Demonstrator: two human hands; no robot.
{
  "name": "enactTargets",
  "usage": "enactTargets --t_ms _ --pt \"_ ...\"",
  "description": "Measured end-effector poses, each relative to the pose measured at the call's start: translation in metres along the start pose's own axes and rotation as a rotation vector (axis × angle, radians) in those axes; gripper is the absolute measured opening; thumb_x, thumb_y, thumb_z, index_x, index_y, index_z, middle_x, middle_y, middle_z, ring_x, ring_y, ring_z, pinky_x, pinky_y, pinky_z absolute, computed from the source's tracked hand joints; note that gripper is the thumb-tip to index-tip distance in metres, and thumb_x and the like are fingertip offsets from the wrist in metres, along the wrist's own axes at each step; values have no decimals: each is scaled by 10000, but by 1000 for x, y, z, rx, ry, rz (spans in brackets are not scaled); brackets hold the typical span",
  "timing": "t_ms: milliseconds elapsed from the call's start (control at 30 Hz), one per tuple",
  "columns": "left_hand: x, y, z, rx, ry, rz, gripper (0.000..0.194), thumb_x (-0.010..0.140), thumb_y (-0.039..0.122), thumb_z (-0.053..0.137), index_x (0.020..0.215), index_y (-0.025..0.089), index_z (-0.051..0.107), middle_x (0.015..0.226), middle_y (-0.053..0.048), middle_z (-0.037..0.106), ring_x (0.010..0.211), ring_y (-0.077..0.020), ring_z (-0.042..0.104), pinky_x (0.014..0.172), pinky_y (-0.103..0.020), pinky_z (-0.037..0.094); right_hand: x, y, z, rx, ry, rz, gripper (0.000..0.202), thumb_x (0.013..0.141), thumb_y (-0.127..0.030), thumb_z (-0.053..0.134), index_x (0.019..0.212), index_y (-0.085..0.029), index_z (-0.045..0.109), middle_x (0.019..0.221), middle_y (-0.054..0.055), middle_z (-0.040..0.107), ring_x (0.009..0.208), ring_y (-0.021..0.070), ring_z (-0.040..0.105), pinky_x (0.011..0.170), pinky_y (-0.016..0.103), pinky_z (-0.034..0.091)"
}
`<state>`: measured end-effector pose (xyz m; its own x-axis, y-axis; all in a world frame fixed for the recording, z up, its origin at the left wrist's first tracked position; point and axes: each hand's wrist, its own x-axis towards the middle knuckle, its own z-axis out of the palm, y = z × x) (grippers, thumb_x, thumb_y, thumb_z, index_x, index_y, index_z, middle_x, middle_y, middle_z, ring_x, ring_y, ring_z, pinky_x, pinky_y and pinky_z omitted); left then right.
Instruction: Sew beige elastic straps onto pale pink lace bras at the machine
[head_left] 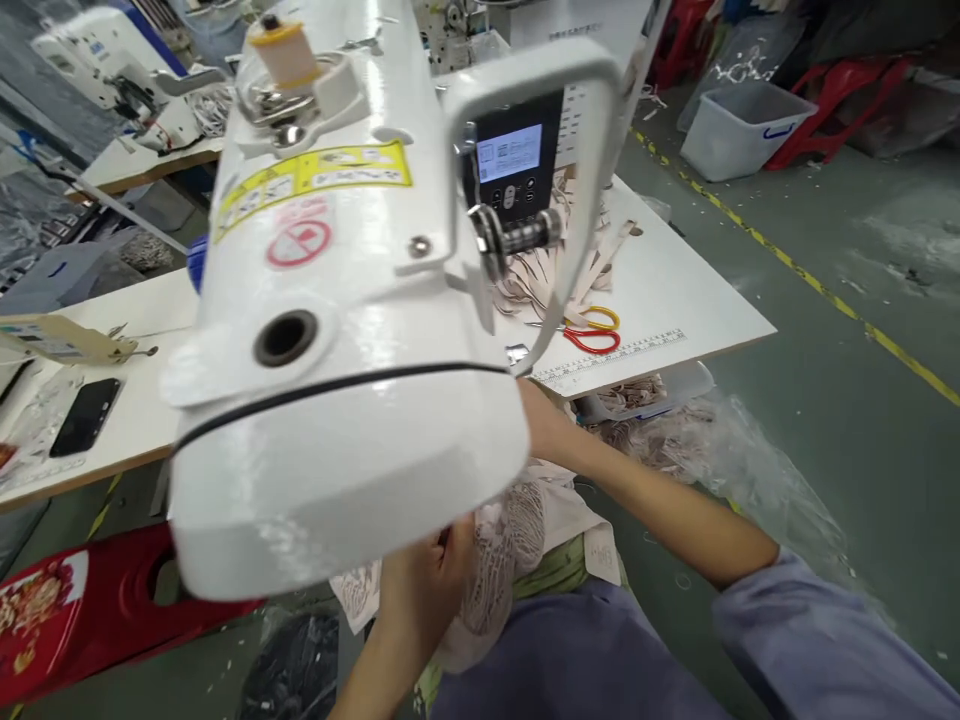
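Note:
A white sewing machine head (352,470) fills the middle of the view and hides its needle area. Below its front edge, my left hand (433,568) is closed, with fingers curled at the edge of a beige lace garment (510,535). The garment lies over my lap, with a pale label (601,552) at its right side and green cloth (556,568) beneath. My right hand (546,422) reaches in behind the right side of the machine head, near the table edge. Its fingers are hidden there, so whether it grips anything does not show.
Scissors with red and yellow handles (596,335) lie beside a ruler strip (645,345) and a heap of beige straps (555,270). Under the table sits a plastic bin (686,385). At left are a phone (85,417) and a red stool (112,610).

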<state>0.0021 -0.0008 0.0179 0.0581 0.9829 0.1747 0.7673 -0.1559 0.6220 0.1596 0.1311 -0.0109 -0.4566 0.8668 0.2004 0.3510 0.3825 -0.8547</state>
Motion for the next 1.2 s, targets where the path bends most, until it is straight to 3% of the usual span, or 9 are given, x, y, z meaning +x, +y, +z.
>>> enactTargets --t_ms 200,367,567,867,967,1067,1200 --pt "-2 -5 3 129 50 188 325 946 232 448 994 191 767 906 -65 803 776 -200 768 693 -250 594 -2 -5 2 55 67 35 72 748 -108 641 788 -167 628 834 -2 535 706 139 497 672 260 426" --pt "-6 -10 3 185 94 165 319 944 241 458 966 188 772 868 -54 804 704 -190 762 677 -253 603 -2 -5 5 53 72 17 62 756 -115 647 787 -168 652 856 6 553 695 137 508 694 268 439" --pt "-6 -12 6 175 107 205 316 945 236 457 972 184 767 897 -62 803 761 -200 770 683 -251 599 -2 -2 5 20 86 -6 102 759 -106 643 818 -189 654 903 21 580 750 162 533 704 283 444" --pt "-3 -7 9 137 53 199 313 952 218 449 1048 225 747 909 -51 798 786 -193 758 689 -242 568 -4 -7 1 9 91 25 122 724 -83 638 724 -191 582 894 25 589 797 177 550 720 293 452" --pt "-7 -11 8 187 55 141 290 966 261 445 1031 213 723 841 -59 778 671 -180 725 591 -240 527 -5 -7 0 33 100 24 133 714 -82 627 691 -190 554 884 21 581 791 172 542 710 286 456" --pt "-13 -16 9 282 161 97 242 968 332 483 1012 183 668 806 -72 724 653 -193 683 544 -255 486 -4 -5 1 61 94 11 109 714 -96 602 698 -186 543 883 19 564 778 164 527 689 278 452" --pt "-22 -7 21 413 349 291 231 937 320 563 1086 153 618 1029 -156 660 966 -277 641 819 -373 489 -5 1 3 25 86 -4 109 721 -103 575 707 -193 516 886 23 552 772 166 522 686 283 444"
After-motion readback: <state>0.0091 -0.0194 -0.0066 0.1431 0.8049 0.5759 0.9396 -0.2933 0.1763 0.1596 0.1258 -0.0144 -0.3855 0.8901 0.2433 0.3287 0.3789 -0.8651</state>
